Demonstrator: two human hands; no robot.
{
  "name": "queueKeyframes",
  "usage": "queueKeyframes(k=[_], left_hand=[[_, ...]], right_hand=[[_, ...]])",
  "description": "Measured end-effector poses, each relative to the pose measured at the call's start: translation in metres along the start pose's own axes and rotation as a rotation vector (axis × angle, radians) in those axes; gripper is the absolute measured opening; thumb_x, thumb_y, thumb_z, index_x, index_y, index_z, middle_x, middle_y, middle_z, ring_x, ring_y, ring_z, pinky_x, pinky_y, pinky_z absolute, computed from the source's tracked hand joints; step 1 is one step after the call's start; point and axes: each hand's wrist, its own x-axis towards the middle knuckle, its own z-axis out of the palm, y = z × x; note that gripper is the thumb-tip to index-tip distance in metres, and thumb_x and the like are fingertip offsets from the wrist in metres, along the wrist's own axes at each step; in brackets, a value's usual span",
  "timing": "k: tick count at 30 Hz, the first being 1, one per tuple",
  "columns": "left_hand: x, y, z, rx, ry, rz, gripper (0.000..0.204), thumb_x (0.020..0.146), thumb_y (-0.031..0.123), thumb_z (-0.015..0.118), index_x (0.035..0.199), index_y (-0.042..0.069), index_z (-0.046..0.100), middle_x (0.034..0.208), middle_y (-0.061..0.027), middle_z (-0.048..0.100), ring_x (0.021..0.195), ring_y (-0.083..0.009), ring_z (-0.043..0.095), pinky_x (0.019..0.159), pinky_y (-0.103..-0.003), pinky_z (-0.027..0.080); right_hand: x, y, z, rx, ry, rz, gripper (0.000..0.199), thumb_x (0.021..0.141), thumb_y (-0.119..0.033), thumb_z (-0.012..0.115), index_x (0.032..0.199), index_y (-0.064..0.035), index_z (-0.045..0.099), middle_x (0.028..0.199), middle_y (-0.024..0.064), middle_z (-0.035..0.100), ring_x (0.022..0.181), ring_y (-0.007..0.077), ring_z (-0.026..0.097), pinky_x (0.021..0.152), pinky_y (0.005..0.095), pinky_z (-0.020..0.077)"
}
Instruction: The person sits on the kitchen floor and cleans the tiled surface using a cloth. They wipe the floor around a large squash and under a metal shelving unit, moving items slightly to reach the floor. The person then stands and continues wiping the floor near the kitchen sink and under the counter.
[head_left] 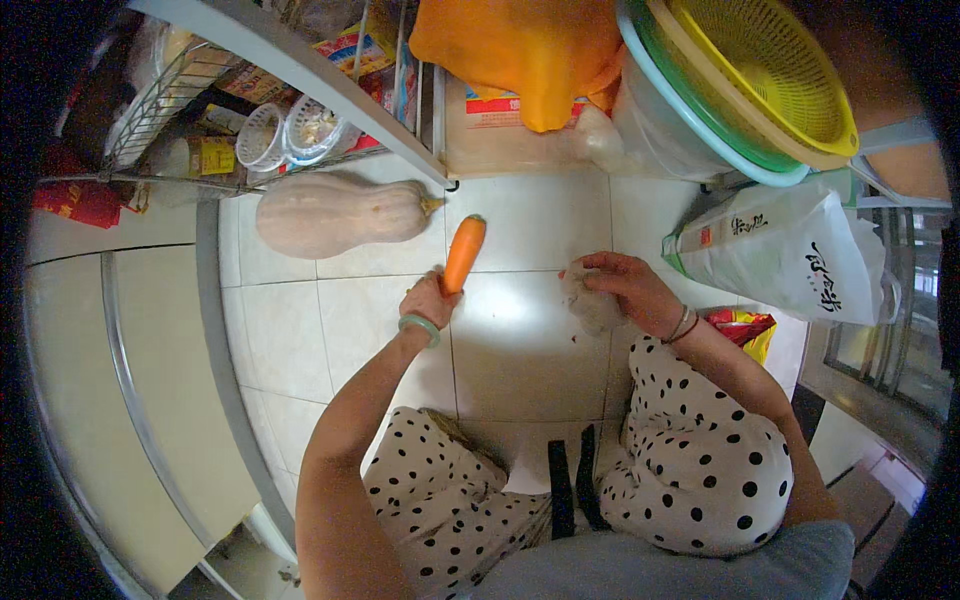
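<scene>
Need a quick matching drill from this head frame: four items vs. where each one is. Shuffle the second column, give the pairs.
Items:
1. carrot
2. butternut squash
3. yellow colander
4. crumpled clear bag

Places:
A. lying on the tiled floor beside the wire rack
B. in the right hand
C. held upright in the left hand
D. nested on top of a green basin, upper right

Pairs: 1-C, 2-A, 3-D, 4-B
</scene>
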Motion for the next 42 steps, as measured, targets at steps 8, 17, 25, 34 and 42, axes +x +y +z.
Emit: queueKeyframes(k=[8,17,25,34,42], left_hand=[[0.003,0.049,-0.027,-0.9,-0.145,0.02,0.033,0.087,0.036,0.064,0.098,0.005,0.06,0.081,-0.0007,0.064,0.064,-0.0062,0.058,0.047,-0.02,0.045],[-0.011,0.082,-0.032,-1.022,-0.23,-0.046,0.039,0.087,0.041,0.062,0.096,0.003,0.06,0.076,0.0001,0.059,0.057,-0.005,0.053,0.041,-0.019,0.04],[0.046,0.126,-0.071,-0.892,0.169,0.09,0.041,0.092,0.037,0.055,0.112,0.002,0.053,0.071,-0.0072,0.058,0.05,-0.0149,0.061,0.036,-0.027,0.047],[0.096,0.128,-0.053,-1.005,0.329,-0.004,0.042,0.093,0.037,0.053,0.114,0.001,0.049,0.072,-0.0087,0.056,0.043,-0.0179,0.054,0.034,-0.031,0.042],[0.104,0.118,-0.017,-1.668,0.356,-0.227,0.039,0.081,0.009,0.071,0.109,0.001,0.045,0.092,-0.0104,0.059,0.072,-0.0159,0.062,0.058,-0.027,0.051]], right_hand=[[0.001,0.012,-0.022,-0.244,0.138,-0.174,0.028,0.088,-0.007,0.056,0.114,0.0015,0.058,0.104,0.0062,0.063,0.096,0.0142,0.059,0.083,0.0259,0.0463],[0.0,-0.008,0.002,-0.033,-0.133,0.041,0.03,0.09,-0.023,0.058,0.111,-0.0024,0.06,0.103,0.0077,0.066,0.098,0.0156,0.059,0.085,0.0325,0.0479],[0.029,-0.022,0.041,-0.07,-0.19,0.07,0.034,0.091,-0.03,0.058,0.113,-0.0035,0.059,0.098,0.0082,0.068,0.085,0.014,0.062,0.077,0.0266,0.0499],[0.004,-0.001,0.002,0.087,-0.012,0.101,0.031,0.092,-0.024,0.056,0.113,-0.0009,0.058,0.099,0.0074,0.066,0.09,0.0133,0.06,0.081,0.027,0.0478],[0.008,0.013,-0.001,0.051,-0.078,0.038,0.033,0.089,-0.026,0.06,0.112,-0.0023,0.06,0.1,0.0063,0.066,0.091,0.0131,0.061,0.082,0.026,0.048]])
